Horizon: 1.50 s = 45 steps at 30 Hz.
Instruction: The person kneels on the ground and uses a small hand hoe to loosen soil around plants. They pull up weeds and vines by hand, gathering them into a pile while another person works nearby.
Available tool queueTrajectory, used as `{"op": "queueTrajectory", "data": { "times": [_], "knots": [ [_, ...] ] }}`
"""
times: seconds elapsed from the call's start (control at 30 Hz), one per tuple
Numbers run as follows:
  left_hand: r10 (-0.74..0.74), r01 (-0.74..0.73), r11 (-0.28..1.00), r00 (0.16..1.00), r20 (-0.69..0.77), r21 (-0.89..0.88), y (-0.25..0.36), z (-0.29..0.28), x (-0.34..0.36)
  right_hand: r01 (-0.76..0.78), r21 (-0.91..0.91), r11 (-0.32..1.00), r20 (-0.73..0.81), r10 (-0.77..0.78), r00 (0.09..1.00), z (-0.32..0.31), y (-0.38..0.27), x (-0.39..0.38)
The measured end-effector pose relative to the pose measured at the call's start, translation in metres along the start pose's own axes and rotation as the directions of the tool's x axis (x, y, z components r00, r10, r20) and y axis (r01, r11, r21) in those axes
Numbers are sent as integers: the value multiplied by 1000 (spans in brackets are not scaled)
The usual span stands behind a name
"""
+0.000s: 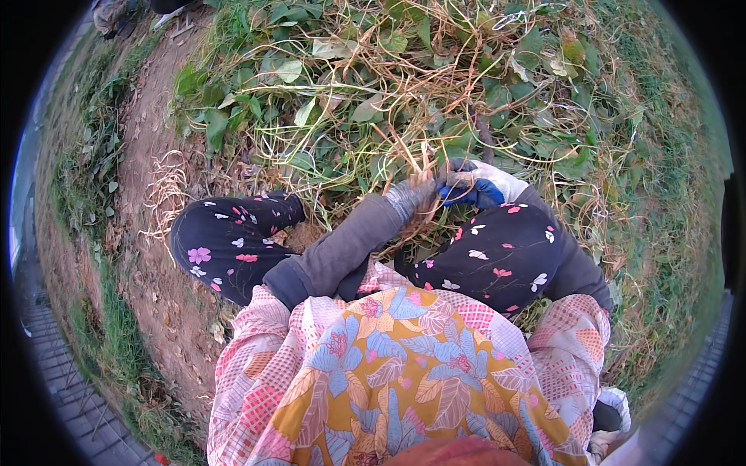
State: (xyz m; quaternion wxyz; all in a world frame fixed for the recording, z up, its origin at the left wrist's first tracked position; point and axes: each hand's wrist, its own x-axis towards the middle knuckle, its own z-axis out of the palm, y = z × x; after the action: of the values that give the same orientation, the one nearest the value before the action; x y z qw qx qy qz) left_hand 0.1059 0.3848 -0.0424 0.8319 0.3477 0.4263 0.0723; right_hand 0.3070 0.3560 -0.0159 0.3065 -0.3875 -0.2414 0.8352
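My left hand, in a greyish glove, is closed around a small bunch of tan, dried vine stems whose ends poke up past the fingers. Close beside it is my right hand, in a white and blue glove. Its fingers are curled in at the same stems, and a thin loop of stem shows by the fingertips. Both hands are between my raised knees, at the near edge of a heap of cut vines with green leaves and tangled pale stems. Foliage and the gloves hide the lower ends of the bunch.
Several thin tan stems lie piled on bare soil left of my left knee. Grass strips run beyond, then grey paving at the rim. Part of another person shows at the far left.
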Motion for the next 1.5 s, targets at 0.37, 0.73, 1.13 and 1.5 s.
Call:
{"op": "queueTrajectory", "data": {
  "times": [0.37,0.73,1.13,1.5],
  "knots": [
    [80,-80,997,986,145,-9,-23,-7,-14,324,500,803,-427,-97,899,-27,-8,13],
    [253,-233,879,967,6,415,-33,-28,-108,297,30,954,-774,-166,611,-58,-6,31],
    [547,-470,764,835,56,-442,93,-94,-100,780,-497,380,-774,-601,-201,-138,-123,-70],
    [107,-39,833,990,93,-552,41,-51,-52,-691,-670,272,-508,-846,159,-258,-209,-15]
  ]
}}
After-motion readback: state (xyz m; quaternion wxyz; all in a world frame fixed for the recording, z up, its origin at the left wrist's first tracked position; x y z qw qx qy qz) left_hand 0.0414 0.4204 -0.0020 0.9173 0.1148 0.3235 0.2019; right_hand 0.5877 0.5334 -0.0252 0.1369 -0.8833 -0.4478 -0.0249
